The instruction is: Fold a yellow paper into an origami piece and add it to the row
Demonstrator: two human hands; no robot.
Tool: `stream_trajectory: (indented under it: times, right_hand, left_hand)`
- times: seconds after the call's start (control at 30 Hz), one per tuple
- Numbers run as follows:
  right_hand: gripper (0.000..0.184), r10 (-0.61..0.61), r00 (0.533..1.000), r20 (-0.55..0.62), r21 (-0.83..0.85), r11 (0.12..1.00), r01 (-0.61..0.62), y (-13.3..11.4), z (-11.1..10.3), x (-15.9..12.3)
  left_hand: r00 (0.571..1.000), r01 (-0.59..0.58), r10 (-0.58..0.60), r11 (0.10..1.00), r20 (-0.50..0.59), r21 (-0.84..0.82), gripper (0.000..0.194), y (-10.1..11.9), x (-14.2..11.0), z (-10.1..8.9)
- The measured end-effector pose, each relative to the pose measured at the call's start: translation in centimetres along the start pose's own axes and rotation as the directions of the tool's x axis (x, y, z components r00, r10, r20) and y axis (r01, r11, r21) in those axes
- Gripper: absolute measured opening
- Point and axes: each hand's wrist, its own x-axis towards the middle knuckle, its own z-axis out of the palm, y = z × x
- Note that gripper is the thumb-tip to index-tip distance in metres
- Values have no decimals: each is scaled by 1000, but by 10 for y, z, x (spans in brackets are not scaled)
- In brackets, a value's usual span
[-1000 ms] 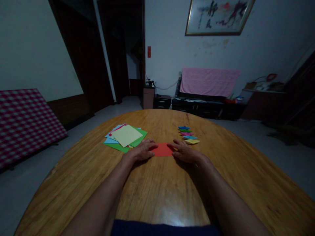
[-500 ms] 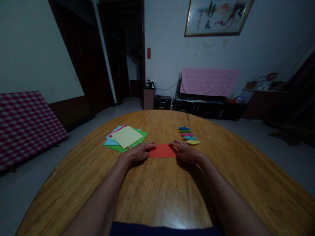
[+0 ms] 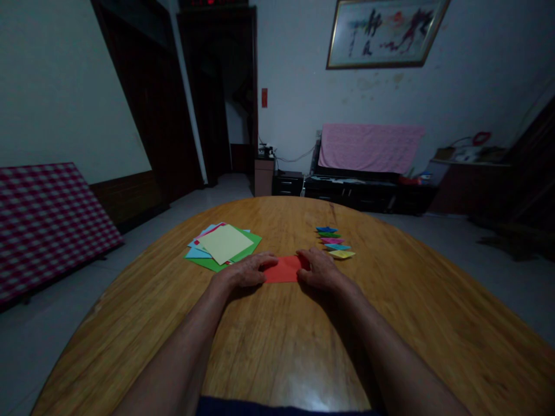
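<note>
A red sheet of paper (image 3: 284, 270), folded into a flat rectangle, lies on the wooden table between my hands. At its left end, my left hand (image 3: 249, 270) grips it with the fingers on top and the thumb at the near edge. My right hand (image 3: 319, 270) has the right end in the same way, covering that corner. Just beyond the right hand stands a row of small folded paper boats, from a yellow boat (image 3: 342, 254) nearest to a blue boat (image 3: 326, 229) farthest. Past my left hand is a loose stack of coloured paper, a pale yellow sheet (image 3: 226, 244) on top.
The round wooden table (image 3: 277, 341) fills the foreground. Behind it, a pink cloth (image 3: 370, 147) hangs above a low black cabinet (image 3: 364, 193). A red-and-white checked cloth (image 3: 52, 225) covers something on the left.
My right hand has shifted left along the red paper, covering more of its end, with its thumb now at the near edge. My left hand stays about where it was. The view has tilted slightly.
</note>
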Motion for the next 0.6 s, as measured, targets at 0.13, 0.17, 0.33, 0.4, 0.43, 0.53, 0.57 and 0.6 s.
stream_trajectory:
  times: [0.13, 0.17, 0.33, 0.4, 0.43, 0.53, 0.57, 0.6]
  right_hand:
    - [50, 14, 998, -53, 63, 998, -11, -2, 2, 2]
    - [50, 12, 997, -71, 91, 996, -5, -1, 4, 3]
    - [52, -109, 969, -223, 208, 965, 157, -2, 13, 6]
    - [51, -164, 939, -303, 222, 946, 237, -6, 13, 5]
    - [49, -191, 922, -335, 226, 934, 276, -9, 12, 4]
    - [46, -202, 866, -458, 224, 916, 332, -19, 6, -1]
    - [45, -228, 847, -480, 209, 908, 363, -22, 4, -3]
    - [41, -233, 817, -528, 181, 909, 376, -25, 2, -5]
  left_hand:
    - [999, -4, 2, 999, -41, -41, 69, -1, 1, 2]
    - [999, -9, 6, 998, -54, -55, 69, -1, 0, 3]
    - [976, 22, -41, 996, -213, -90, 65, 7, 1, 6]
    - [953, 31, -69, 991, -294, -131, 61, 10, 4, 9]
    - [945, 22, -77, 985, -317, -172, 58, 10, 5, 12]
    - [944, -26, -95, 933, -315, -360, 37, 11, 12, 20]
    - [946, -26, -119, 899, -301, -437, 29, 11, 14, 22]
    - [943, -30, -146, 859, -301, -512, 24, 12, 17, 24]
